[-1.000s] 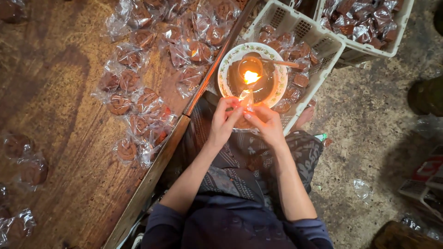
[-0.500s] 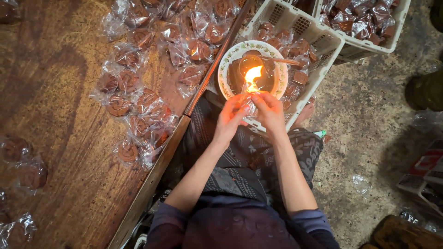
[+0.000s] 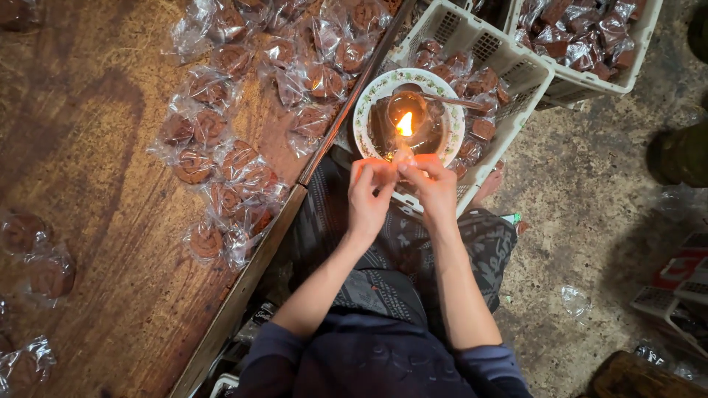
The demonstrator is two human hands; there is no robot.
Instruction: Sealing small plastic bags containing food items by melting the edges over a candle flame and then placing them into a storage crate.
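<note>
Both hands up at the flame (image 3: 405,124), fingertips pinched together on a small clear wrapped packet (image 3: 402,157), its top edge held just under the fire. Left hand (image 3: 371,193) grips from the left, right hand (image 3: 434,188) from the right; thumbs and forefingers nearly touching, so both are closed on the packet, contents too glare-washed to tell. Flame sits in a dark pool inside a patterned bowl (image 3: 368,105), with a metal spoon (image 3: 442,98) lying across its far side. Bowl rests on top of the packets in a white plastic crate (image 3: 516,66); second crate (image 3: 634,44) behind it, also full of wrapped brown pieces. To the left, wooden surface (image 3: 88,147) carries a loose spread of wrapped brown cookies (image 3: 221,147), a few more strays near its left edge. Person sits on the concrete floor (image 3: 590,206), knees under a dark patterned cloth. Versus half a second ago: flame is smaller and upright now, earlier it was taller and leaning toward the hands. Hands have pulled slightly back toward the body, off the bowl rim, and drawn closer together. Versus a second ago: same pinch, same spot near the rim. Bowl, spoon, crates and cookies unchanged.
</note>
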